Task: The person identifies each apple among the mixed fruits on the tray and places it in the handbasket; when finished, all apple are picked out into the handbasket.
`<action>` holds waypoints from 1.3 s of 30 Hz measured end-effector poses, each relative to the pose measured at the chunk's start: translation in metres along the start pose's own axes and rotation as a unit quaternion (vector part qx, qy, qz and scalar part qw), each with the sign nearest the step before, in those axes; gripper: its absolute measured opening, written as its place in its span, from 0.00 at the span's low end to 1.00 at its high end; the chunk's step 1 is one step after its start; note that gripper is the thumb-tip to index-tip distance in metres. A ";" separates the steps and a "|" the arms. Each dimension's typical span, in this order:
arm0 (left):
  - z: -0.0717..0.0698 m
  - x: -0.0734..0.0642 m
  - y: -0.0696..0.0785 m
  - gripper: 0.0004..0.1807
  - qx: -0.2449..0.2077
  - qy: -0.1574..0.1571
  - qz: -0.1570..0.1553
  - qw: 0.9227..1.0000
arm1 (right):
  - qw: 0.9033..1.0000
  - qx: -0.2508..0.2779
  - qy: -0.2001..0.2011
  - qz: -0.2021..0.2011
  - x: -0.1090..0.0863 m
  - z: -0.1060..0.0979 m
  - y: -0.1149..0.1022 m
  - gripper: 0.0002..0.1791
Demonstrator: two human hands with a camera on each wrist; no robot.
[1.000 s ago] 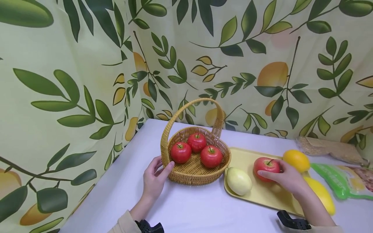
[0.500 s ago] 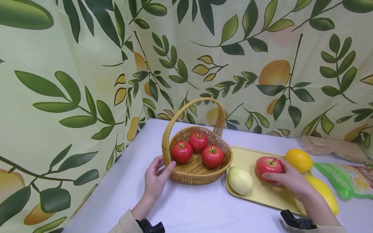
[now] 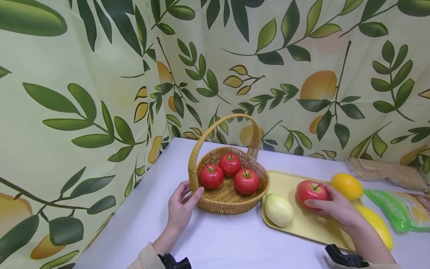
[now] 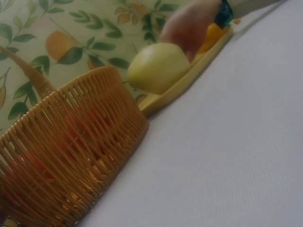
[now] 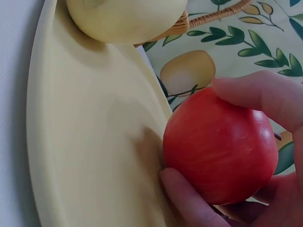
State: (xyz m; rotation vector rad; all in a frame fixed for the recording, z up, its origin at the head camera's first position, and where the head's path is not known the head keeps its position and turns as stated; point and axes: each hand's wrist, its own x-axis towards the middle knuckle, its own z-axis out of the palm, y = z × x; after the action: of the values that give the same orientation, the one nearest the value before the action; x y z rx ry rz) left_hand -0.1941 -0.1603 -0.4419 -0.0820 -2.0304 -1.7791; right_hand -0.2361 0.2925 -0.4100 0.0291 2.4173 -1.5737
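My left hand [image 3: 181, 205] holds the left side of a round wicker basket [image 3: 228, 207], the thumb at its rim and the other fingers partly hidden by the handle's base. Three red apples [image 3: 246, 182] sit inside the basket. My right hand [image 3: 339, 205] grips another red apple [image 5: 220, 146] by its sides, over the yellow tray [image 3: 312, 231]. In the right wrist view this apple casts a shadow on the tray, with thumb and fingers spread around it. A pale yellow-green pear [image 3: 279, 210] lies at the tray's left end.
An orange [image 3: 346, 186] and a large yellow fruit [image 3: 377, 228] lie by the tray's right side, the latter partly behind the right forearm. Further right are a green package [image 3: 393, 213] and a bag of grain-like pieces [image 3: 386, 172]. Leaf-printed cloth walls [image 3: 285, 82] rise behind and left.
The head view has shifted slightly, moving everything a little to the right. Both hands keep their hold, the left on the basket and the right on the apple.
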 end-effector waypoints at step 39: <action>0.000 -0.001 0.003 0.22 -0.002 -0.004 0.003 1.000 | 0.998 0.044 0.018 -0.051 -0.017 0.014 -0.033 0.50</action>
State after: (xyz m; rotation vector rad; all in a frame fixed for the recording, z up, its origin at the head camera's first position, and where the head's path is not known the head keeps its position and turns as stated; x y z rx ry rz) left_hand -0.1921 -0.1596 -0.4400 -0.0957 -2.0292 -1.7831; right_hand -0.2221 0.2686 -0.3815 -0.0519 2.4114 -1.7372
